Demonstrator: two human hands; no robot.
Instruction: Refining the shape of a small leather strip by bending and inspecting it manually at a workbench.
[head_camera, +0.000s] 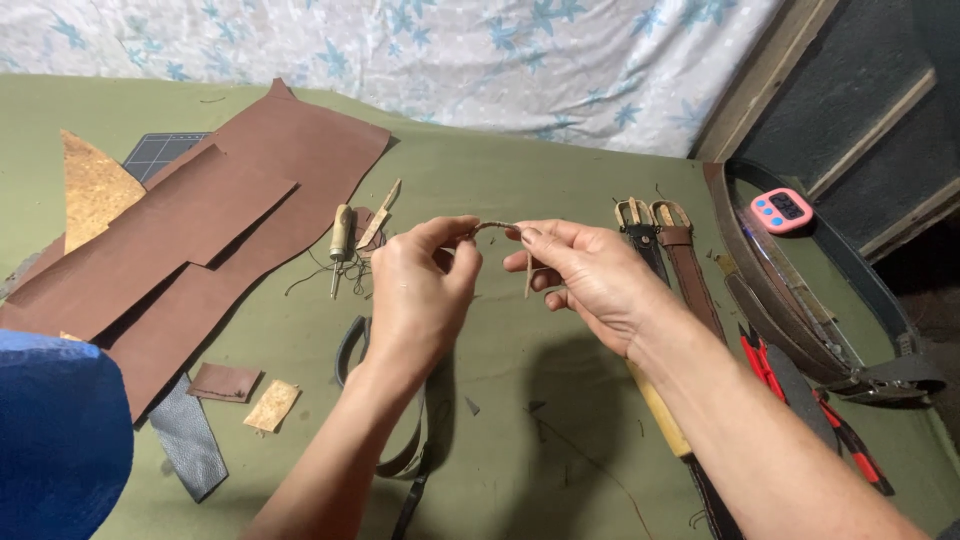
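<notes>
I see both hands raised above the green table (560, 200), sharing one thin tan cord (492, 227). My left hand (420, 295) pinches one end of it between thumb and forefinger, fingers narrow and closed on it. My right hand (590, 275) pinches the other end the same way, and a short tail of the cord hangs down beside its fingers. The cord arches slightly between the two pinches, held in the air and clear of the table.

Below the left wrist lies a dark leather strap (420, 440), curving on the table. Behind the hands rests a wooden-handled awl (341, 236) among loose threads. Large brown leather pieces (200, 230) spread over the left part of the table. To the right lie two buckled belts (665, 245), side by side, and beyond them a pink digital timer (782, 210). Red-handled pliers (800, 400) sit near my right forearm.
</notes>
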